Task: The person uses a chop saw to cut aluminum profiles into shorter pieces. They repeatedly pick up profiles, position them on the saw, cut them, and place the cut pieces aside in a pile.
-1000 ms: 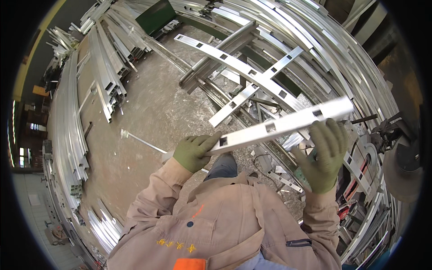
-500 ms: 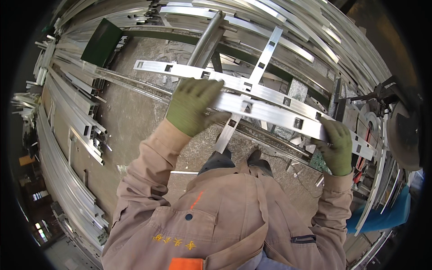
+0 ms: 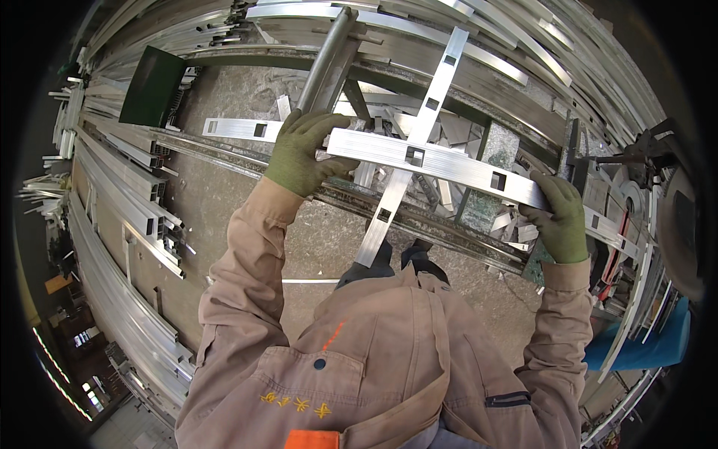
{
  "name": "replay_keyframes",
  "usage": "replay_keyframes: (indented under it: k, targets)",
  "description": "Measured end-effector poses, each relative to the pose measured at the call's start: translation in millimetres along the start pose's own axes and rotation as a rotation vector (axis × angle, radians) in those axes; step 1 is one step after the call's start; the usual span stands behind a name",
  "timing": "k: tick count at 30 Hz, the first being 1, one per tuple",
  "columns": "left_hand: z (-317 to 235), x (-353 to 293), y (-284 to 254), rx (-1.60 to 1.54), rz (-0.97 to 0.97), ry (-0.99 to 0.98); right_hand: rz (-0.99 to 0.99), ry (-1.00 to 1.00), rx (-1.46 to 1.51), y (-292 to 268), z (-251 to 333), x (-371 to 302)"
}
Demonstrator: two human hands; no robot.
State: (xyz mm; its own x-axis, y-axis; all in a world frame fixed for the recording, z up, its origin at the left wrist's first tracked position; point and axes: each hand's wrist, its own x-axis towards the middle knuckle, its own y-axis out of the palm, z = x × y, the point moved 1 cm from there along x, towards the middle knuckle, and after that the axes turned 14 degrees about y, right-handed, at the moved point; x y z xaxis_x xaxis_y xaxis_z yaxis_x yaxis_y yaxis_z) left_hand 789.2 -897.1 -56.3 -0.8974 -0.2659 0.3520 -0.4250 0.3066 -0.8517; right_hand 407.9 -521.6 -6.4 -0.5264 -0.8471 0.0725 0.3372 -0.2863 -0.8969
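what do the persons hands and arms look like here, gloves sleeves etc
Both hands wear olive-green knit gloves: left hand, right hand. Long tan work-jacket sleeves reach to the glove cuffs, creased at the elbows. The right sleeve has a dark zipped pocket on the upper arm.

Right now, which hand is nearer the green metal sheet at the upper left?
Left. The left hand grips the bar's end, closer to the green sheet; the right hand holds the far end.

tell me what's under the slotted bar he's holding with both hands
Under the slotted bar a second slotted strip crosses it, over a steel rail. The crossing spot itself is covered.
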Motion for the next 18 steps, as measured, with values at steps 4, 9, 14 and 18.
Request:
replay_keyframes:
  k: [4,9,14,18]
  targets:
    - [16,-3,9,-0.011,-0.015,-0.006,0.018,-0.002,0.004,14,-1,9]
    - [21,-4,12,0.032,0.010,-0.008,0.033,0.016,-0.020,19,2,11]
    - [21,0,5,-0.032,0.008,0.005,0.049,0.047,-0.026,18,8,10]
    - [20,5,2,-0.034,0.003,0.024,0.060,0.064,-0.025,18,12,9]
